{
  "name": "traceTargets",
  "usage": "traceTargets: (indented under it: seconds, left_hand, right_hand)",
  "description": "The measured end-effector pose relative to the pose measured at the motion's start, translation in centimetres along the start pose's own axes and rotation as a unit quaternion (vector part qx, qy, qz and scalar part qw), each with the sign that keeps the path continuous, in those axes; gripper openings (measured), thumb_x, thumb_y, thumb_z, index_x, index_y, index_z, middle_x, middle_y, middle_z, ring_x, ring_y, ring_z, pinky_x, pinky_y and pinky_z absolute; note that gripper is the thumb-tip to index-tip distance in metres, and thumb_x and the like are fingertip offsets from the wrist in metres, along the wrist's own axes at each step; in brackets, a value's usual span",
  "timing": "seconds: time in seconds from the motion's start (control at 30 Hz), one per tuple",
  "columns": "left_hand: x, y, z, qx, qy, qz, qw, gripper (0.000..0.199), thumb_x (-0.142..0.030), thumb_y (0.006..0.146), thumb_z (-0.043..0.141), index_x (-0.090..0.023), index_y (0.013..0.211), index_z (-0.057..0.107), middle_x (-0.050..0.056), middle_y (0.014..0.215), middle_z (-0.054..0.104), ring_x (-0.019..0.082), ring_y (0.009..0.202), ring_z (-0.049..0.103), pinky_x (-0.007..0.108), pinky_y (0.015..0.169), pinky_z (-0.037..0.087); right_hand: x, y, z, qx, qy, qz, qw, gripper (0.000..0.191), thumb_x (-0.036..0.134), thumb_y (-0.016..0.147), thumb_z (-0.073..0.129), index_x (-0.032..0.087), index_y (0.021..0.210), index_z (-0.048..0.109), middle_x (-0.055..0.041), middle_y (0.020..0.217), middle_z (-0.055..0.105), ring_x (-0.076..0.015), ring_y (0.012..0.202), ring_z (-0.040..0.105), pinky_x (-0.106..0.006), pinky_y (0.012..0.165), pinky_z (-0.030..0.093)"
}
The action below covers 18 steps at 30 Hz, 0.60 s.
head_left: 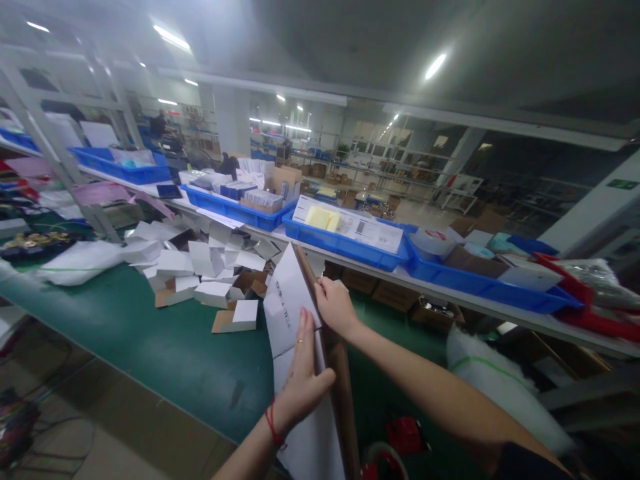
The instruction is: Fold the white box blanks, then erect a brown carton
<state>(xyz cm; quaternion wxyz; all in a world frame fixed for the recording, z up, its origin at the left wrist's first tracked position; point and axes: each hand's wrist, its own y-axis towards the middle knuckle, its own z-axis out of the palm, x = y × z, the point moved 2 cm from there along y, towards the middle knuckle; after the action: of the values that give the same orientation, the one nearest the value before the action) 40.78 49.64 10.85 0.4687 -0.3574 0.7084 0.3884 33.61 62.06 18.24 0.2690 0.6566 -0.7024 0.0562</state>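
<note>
A white cardboard box (285, 287) with dark printed marks stands upright near the middle of the bench, a brown edge along its right side. My left hand (303, 377) lies against its white face, fingers stretched out and together, thumb apart. A ring and a red string bracelet show on this hand and wrist. At the upper brown edge my right hand (335, 305) is closed, its fingers wrapped over the cardboard. The inside of the box and its lower end are hidden from this angle.
Several small white boxes (215, 263) lie heaped on the green bench (190, 363). Blue trays (345, 247) line the shelf behind. A white plastic bag (83, 260) is at left, another bag (495, 367) at right. A red tape dispenser (405, 435) sits near the front right.
</note>
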Motion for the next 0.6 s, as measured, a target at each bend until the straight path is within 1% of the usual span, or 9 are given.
traceTargets:
  seconds: [0.03,0.1,0.17,0.23,0.3,0.33,0.4,0.5,0.6]
  left_hand:
    - [0.4,-0.3,-1.5,-0.032,-0.02,0.004,0.999,0.099,-0.019,0.067,0.053,-0.001,0.154,0.009,0.02,0.166,0.001,0.031,0.153,-0.001,0.052,0.125,0.002]
    - [1.2,-1.0,-5.3,-0.112,-0.049,0.003,0.992,0.091,-0.022,0.07,0.053,-0.007,0.152,0.018,0.018,0.164,0.018,0.031,0.152,0.013,0.052,0.125,0.006]
    - [2.1,-1.7,-9.2,-0.18,-0.066,-0.034,0.981,0.084,-0.023,0.07,0.055,-0.011,0.148,0.028,0.017,0.158,0.032,0.032,0.148,0.026,0.052,0.125,0.013]
    - [3.1,-2.4,-12.4,-0.24,-0.081,-0.079,0.964,0.08,-0.024,0.069,0.058,-0.011,0.144,0.034,0.017,0.154,0.039,0.033,0.144,0.033,0.052,0.123,0.018]
    - [3.8,-3.1,-14.6,-0.274,-0.105,-0.112,0.949,0.082,-0.024,0.067,0.06,-0.01,0.144,0.034,0.018,0.154,0.039,0.033,0.143,0.034,0.051,0.123,0.019]
    - [4.1,-3.5,-15.2,-0.275,-0.118,-0.12,0.947,0.084,-0.024,0.067,0.061,-0.011,0.145,0.033,0.018,0.155,0.037,0.033,0.144,0.033,0.051,0.123,0.018]
    - [4.4,-4.5,-15.9,-0.248,-0.137,-0.123,0.951,0.087,-0.025,0.067,0.064,-0.015,0.147,0.031,0.014,0.159,0.033,0.032,0.146,0.029,0.05,0.124,0.016]
    - [4.3,-6.3,-16.0,-0.174,-0.143,-0.111,0.968,0.089,-0.029,0.069,0.071,-0.024,0.148,0.031,0.008,0.161,0.031,0.032,0.148,0.026,0.049,0.124,0.019]
    - [3.7,-7.8,-15.9,-0.133,-0.146,-0.091,0.976,0.091,-0.033,0.07,0.074,-0.026,0.15,0.03,0.006,0.162,0.029,0.031,0.148,0.026,0.043,0.124,0.019]
  right_hand:
    - [-0.5,0.1,0.0,0.016,-0.008,0.0,1.0,0.026,0.021,0.096,0.04,0.016,0.097,0.065,-0.0114,0.092,0.074,-0.0199,0.081,0.065,-0.029,0.07,0.038]
    - [-2.2,0.0,-0.3,0.045,-0.016,0.002,0.999,0.025,0.015,0.091,0.046,0.015,0.105,0.066,-0.0116,0.096,0.075,-0.0203,0.083,0.066,-0.028,0.072,0.041]
    - [-4.1,-0.6,-0.8,0.08,-0.011,-0.004,0.997,0.029,0.01,0.084,0.052,0.015,0.108,0.067,-0.0095,0.094,0.076,-0.0204,0.082,0.067,-0.028,0.074,0.043]
    - [-5.3,-1.8,-1.4,0.122,0.007,-0.022,0.992,0.034,0.009,0.082,0.054,0.016,0.112,0.068,-0.009,0.097,0.076,-0.0211,0.085,0.068,-0.03,0.078,0.046]
    - [-5.5,-3.4,-2.0,0.161,0.031,-0.045,0.985,0.036,0.011,0.084,0.052,0.016,0.117,0.067,-0.0103,0.105,0.076,-0.0226,0.09,0.069,-0.032,0.084,0.048]
    - [-5.3,-4.3,-2.4,0.174,0.041,-0.053,0.983,0.036,0.013,0.086,0.051,0.016,0.118,0.067,-0.0107,0.108,0.075,-0.0235,0.093,0.069,-0.034,0.086,0.049]
    - [-4.5,-6.1,-3.2,0.181,0.046,-0.055,0.981,0.036,0.017,0.089,0.047,0.018,0.119,0.066,-0.0111,0.111,0.075,-0.0258,0.097,0.069,-0.036,0.087,0.05]
    - [-3.4,-8.5,-4.4,0.166,0.04,-0.042,0.984,0.038,0.022,0.091,0.044,0.017,0.124,0.062,-0.0123,0.113,0.074,-0.0289,0.102,0.069,-0.04,0.088,0.051]
    - [-2.9,-10.4,-5.0,0.165,0.063,-0.051,0.983,0.039,0.029,0.093,0.042,0.017,0.125,0.06,-0.0103,0.114,0.073,-0.0265,0.101,0.07,-0.039,0.088,0.054]
